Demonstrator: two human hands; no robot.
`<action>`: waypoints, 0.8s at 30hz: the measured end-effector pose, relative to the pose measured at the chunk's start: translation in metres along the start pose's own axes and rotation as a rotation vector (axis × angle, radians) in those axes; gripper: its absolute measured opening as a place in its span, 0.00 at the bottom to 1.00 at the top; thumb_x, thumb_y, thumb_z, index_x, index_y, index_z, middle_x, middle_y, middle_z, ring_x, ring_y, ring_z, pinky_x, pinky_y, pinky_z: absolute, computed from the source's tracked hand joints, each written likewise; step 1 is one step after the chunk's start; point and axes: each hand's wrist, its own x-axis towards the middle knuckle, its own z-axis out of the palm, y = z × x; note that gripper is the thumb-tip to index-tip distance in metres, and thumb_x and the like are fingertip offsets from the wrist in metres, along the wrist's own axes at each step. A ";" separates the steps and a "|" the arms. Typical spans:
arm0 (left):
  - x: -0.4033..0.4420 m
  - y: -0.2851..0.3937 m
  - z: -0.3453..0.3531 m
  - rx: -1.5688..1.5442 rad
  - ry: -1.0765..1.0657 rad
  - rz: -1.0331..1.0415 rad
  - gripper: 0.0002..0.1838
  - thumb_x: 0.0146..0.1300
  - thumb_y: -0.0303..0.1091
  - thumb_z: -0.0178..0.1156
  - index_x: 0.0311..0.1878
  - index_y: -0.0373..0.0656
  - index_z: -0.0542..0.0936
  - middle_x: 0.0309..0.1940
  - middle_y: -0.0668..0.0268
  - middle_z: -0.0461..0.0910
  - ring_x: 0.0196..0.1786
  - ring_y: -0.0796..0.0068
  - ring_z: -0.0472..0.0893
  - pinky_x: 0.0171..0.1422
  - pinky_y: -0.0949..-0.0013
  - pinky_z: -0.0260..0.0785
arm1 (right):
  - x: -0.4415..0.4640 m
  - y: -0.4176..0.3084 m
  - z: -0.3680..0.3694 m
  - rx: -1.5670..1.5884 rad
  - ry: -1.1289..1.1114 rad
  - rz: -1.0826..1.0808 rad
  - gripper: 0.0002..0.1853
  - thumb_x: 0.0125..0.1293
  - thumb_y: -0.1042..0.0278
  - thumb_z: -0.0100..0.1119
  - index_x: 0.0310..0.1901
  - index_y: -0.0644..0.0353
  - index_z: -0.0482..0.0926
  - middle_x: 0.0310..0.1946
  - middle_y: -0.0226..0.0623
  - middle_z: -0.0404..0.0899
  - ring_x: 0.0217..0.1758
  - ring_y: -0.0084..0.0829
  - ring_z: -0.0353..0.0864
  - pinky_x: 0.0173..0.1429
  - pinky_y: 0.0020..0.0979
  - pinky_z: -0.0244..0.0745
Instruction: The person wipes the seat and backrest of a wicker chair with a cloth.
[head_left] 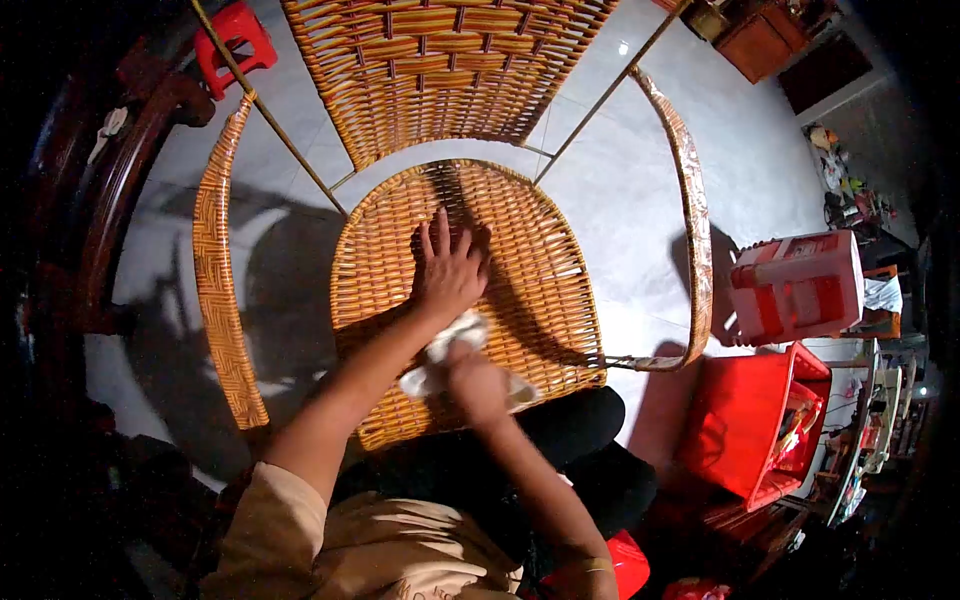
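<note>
A woven rattan chair (520,250) faces me, its seat right in front of my knees. Fingers spread, my left hand (450,270) rests on the middle of the seat. Closer to my body, my right hand (475,385) is pressed on a whitish cloth (465,335) that lies bunched on the seat's front part. The right hand is somewhat blurred, and its fingertips are hidden in the cloth. Part of the cloth reaches up to my left wrist.
Wrapped armrests (222,270) flank the seat, and the woven backrest (450,70) rises beyond it. At right stand a red-and-white box (800,285) and a red bin (735,420). A red stool (235,45) and dark wooden furniture (125,200) are at left.
</note>
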 end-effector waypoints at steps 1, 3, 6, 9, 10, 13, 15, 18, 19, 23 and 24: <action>0.001 0.001 -0.002 0.009 0.020 0.026 0.14 0.47 0.38 0.62 0.30 0.35 0.81 0.53 0.45 0.72 0.71 0.37 0.49 0.69 0.29 0.32 | -0.005 -0.020 0.010 0.116 0.044 -0.116 0.04 0.60 0.71 0.47 0.35 0.59 0.66 0.20 0.37 0.76 0.19 0.35 0.79 0.22 0.37 0.76; 0.002 0.002 -0.002 0.037 -0.040 0.018 0.14 0.47 0.38 0.62 0.30 0.35 0.81 0.53 0.46 0.71 0.71 0.38 0.49 0.69 0.29 0.33 | -0.015 -0.032 0.008 0.254 0.107 -0.198 0.04 0.60 0.70 0.47 0.35 0.59 0.67 0.24 0.40 0.76 0.23 0.38 0.80 0.23 0.38 0.76; -0.002 -0.001 0.002 0.056 -0.096 0.005 0.14 0.48 0.38 0.61 0.31 0.36 0.82 0.55 0.46 0.71 0.71 0.38 0.49 0.69 0.29 0.33 | -0.025 0.021 -0.008 0.154 -0.092 0.029 0.10 0.63 0.60 0.49 0.36 0.58 0.68 0.28 0.42 0.77 0.26 0.40 0.80 0.27 0.40 0.75; 0.000 0.000 0.001 0.044 -0.031 0.004 0.15 0.48 0.39 0.61 0.31 0.36 0.82 0.57 0.49 0.70 0.71 0.38 0.48 0.70 0.30 0.32 | -0.025 0.107 -0.019 0.125 0.231 0.254 0.22 0.60 0.45 0.55 0.40 0.58 0.70 0.26 0.41 0.78 0.23 0.42 0.80 0.25 0.41 0.74; 0.001 0.001 -0.001 0.049 -0.028 0.001 0.15 0.48 0.39 0.61 0.31 0.36 0.82 0.57 0.49 0.70 0.71 0.38 0.48 0.70 0.30 0.32 | -0.020 0.109 -0.024 0.091 0.311 0.250 0.23 0.59 0.44 0.56 0.41 0.58 0.71 0.25 0.41 0.79 0.23 0.42 0.80 0.25 0.41 0.74; 0.001 0.000 0.000 0.004 -0.028 -0.014 0.14 0.48 0.39 0.61 0.32 0.38 0.82 0.56 0.51 0.70 0.71 0.39 0.49 0.70 0.30 0.32 | -0.011 0.097 -0.019 0.054 0.065 0.514 0.22 0.60 0.45 0.56 0.41 0.58 0.71 0.24 0.42 0.80 0.25 0.41 0.81 0.27 0.41 0.75; 0.000 0.001 0.000 0.019 -0.046 -0.021 0.14 0.48 0.39 0.62 0.32 0.38 0.82 0.55 0.51 0.71 0.71 0.39 0.49 0.69 0.30 0.32 | -0.013 0.064 -0.002 0.192 0.090 0.490 0.08 0.66 0.66 0.47 0.41 0.58 0.75 0.27 0.37 0.80 0.20 0.38 0.79 0.22 0.39 0.74; 0.001 0.002 0.000 0.040 0.007 0.008 0.14 0.48 0.40 0.62 0.32 0.38 0.82 0.53 0.51 0.71 0.71 0.39 0.50 0.69 0.30 0.33 | -0.025 -0.013 0.012 0.059 -0.079 -0.075 0.07 0.61 0.69 0.48 0.40 0.59 0.69 0.26 0.40 0.78 0.24 0.37 0.81 0.22 0.39 0.75; 0.001 0.002 0.001 0.033 0.025 0.004 0.14 0.49 0.40 0.62 0.33 0.38 0.82 0.54 0.50 0.71 0.70 0.39 0.50 0.69 0.30 0.33 | -0.029 -0.031 0.012 0.155 -0.056 -0.222 0.08 0.60 0.69 0.48 0.41 0.60 0.69 0.27 0.41 0.78 0.27 0.38 0.82 0.25 0.38 0.77; 0.002 0.001 -0.005 0.045 -0.072 -0.012 0.15 0.51 0.41 0.60 0.36 0.39 0.82 0.54 0.50 0.71 0.70 0.39 0.50 0.69 0.30 0.34 | -0.035 -0.014 0.000 0.245 -0.022 -0.131 0.06 0.56 0.68 0.52 0.34 0.58 0.70 0.26 0.39 0.76 0.28 0.40 0.81 0.30 0.39 0.76; 0.001 0.001 -0.001 0.045 -0.072 -0.020 0.15 0.51 0.41 0.60 0.36 0.39 0.82 0.54 0.50 0.71 0.70 0.39 0.50 0.69 0.30 0.34 | -0.031 0.010 0.003 0.177 -0.030 -0.051 0.07 0.57 0.66 0.54 0.34 0.58 0.70 0.26 0.39 0.76 0.28 0.41 0.81 0.30 0.40 0.76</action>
